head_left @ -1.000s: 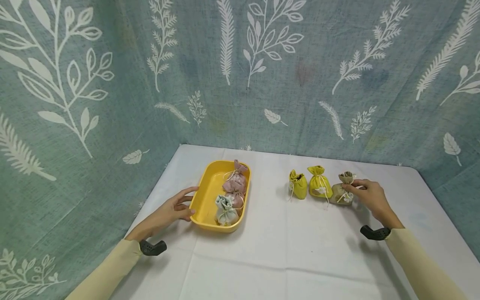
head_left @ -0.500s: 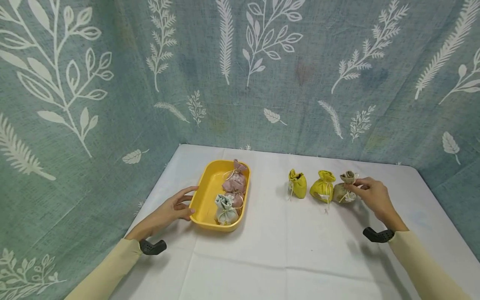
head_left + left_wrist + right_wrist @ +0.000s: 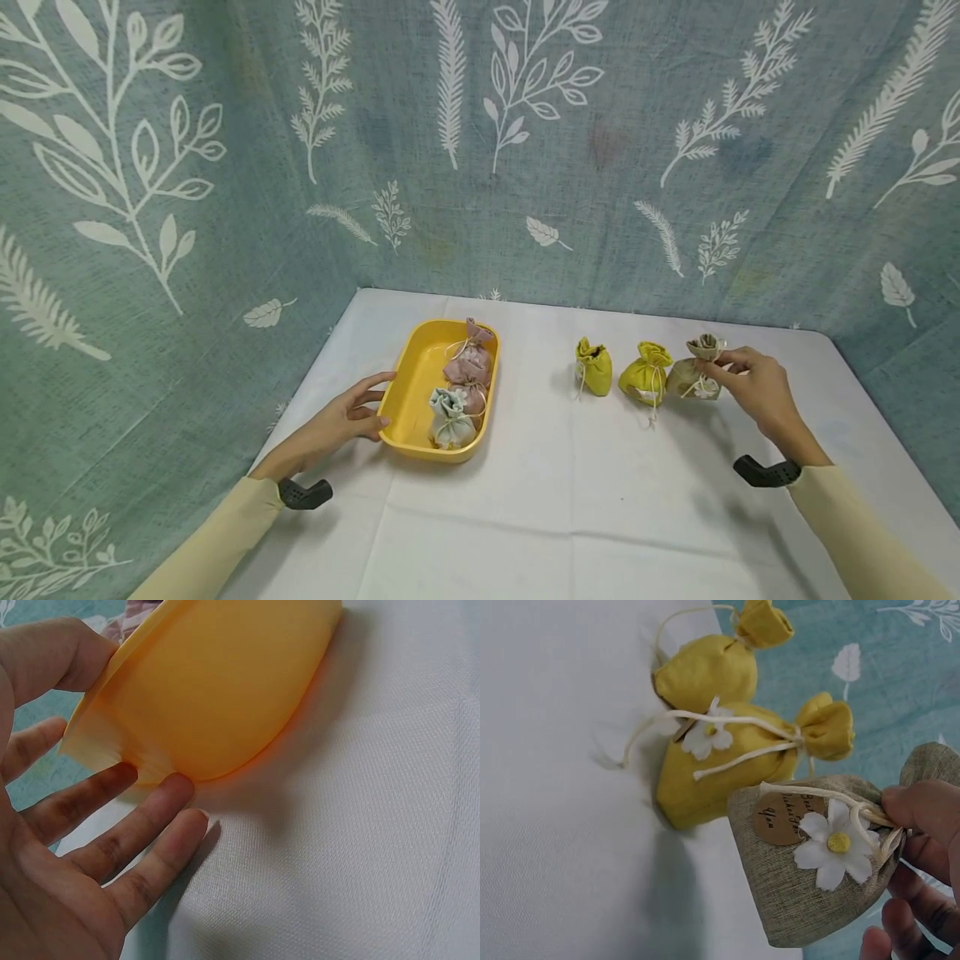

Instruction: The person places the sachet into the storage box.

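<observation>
Tan pouch shifted rightward, pinched by right hand

Both sleeves are plain, pale yellow-beige, and each ends beside a black, bent device with small dots.

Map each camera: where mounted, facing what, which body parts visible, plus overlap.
Head: on the head, facing forward and down at tray, table and curtain; shows left hand, right hand, sleeves.
Left wrist: on that wrist, facing the tray's outer side; shows left fingers.
Right wrist: on that wrist, facing brown pouch and yellow pouches; shows right fingers.
Shared: head and left wrist share the tray; head and right wrist share the brown pouch and yellow pouches.
</observation>
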Demonstrator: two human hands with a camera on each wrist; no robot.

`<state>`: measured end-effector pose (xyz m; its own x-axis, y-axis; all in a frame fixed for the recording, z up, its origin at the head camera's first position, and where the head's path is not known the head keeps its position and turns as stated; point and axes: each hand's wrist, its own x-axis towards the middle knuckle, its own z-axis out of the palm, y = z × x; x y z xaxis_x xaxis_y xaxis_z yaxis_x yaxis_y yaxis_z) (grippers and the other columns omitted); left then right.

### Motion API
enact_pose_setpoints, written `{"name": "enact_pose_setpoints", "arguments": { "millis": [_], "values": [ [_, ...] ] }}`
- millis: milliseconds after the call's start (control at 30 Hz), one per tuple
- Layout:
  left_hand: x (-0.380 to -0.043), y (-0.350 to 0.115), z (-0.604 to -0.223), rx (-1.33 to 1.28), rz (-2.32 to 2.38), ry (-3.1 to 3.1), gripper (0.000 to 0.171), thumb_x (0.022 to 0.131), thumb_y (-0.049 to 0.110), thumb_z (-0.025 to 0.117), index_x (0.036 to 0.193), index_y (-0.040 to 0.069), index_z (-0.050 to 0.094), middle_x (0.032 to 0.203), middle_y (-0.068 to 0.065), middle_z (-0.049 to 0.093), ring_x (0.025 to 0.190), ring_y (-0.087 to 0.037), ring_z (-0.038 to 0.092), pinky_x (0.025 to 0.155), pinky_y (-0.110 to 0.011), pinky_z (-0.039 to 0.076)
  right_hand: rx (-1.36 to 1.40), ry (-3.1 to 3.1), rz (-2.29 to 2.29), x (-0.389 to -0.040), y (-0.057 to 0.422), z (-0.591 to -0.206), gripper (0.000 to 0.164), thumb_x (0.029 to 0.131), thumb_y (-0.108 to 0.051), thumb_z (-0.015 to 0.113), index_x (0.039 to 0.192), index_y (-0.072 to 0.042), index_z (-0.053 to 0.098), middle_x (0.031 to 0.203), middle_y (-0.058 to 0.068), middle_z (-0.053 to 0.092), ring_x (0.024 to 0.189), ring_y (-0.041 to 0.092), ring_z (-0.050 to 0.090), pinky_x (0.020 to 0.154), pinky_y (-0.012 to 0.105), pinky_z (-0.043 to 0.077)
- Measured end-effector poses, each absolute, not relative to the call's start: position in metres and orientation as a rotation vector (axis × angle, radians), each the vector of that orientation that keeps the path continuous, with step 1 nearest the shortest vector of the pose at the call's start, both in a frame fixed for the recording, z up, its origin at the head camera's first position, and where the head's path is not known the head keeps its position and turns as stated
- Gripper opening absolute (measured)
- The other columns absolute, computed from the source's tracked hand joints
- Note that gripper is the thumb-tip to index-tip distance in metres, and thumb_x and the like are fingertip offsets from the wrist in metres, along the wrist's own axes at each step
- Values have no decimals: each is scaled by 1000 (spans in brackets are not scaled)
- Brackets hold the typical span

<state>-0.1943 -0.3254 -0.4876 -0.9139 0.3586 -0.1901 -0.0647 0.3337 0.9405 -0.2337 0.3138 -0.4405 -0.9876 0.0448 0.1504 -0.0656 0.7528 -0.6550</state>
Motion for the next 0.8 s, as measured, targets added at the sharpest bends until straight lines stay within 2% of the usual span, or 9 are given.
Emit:
{"name": "enact_pose_setpoints", "arguments": {
  "millis": [200, 400, 800],
  "values": [
    [-195, -325, -489, 245, 1604, 2240, 79, 97, 25, 75, 162, 30, 30, 158, -21, 35, 124, -34, 58, 88, -43, 60, 19, -2785, 1038, -226, 310, -430, 52, 96, -51, 70, 109, -1, 73, 117, 19, 64, 100, 35, 57, 67, 39, 47],
    [-194, -325, -489, 241, 1597, 2256, 80, 97, 26, 75, 162, 29, 29, 158, -21, 34, 125, -34, 57, 87, -42, 60, 27, -2774, 1066, -222, 304, -421, 52, 96, -52, 69, 112, -2, 73, 115, 15, 63, 102, 31, 54, 71, 41, 46],
    [-193, -324, -487, 242, 1615, 2227, 80, 97, 26, 75, 162, 31, 29, 158, -20, 36, 123, -34, 59, 87, -43, 60, 126, -2717, 1086, -218, 284, -406, 46, 97, -44, 72, 114, -2, 75, 111, 12, 63, 97, 24, 51, 67, 37, 45]
  ]
}}
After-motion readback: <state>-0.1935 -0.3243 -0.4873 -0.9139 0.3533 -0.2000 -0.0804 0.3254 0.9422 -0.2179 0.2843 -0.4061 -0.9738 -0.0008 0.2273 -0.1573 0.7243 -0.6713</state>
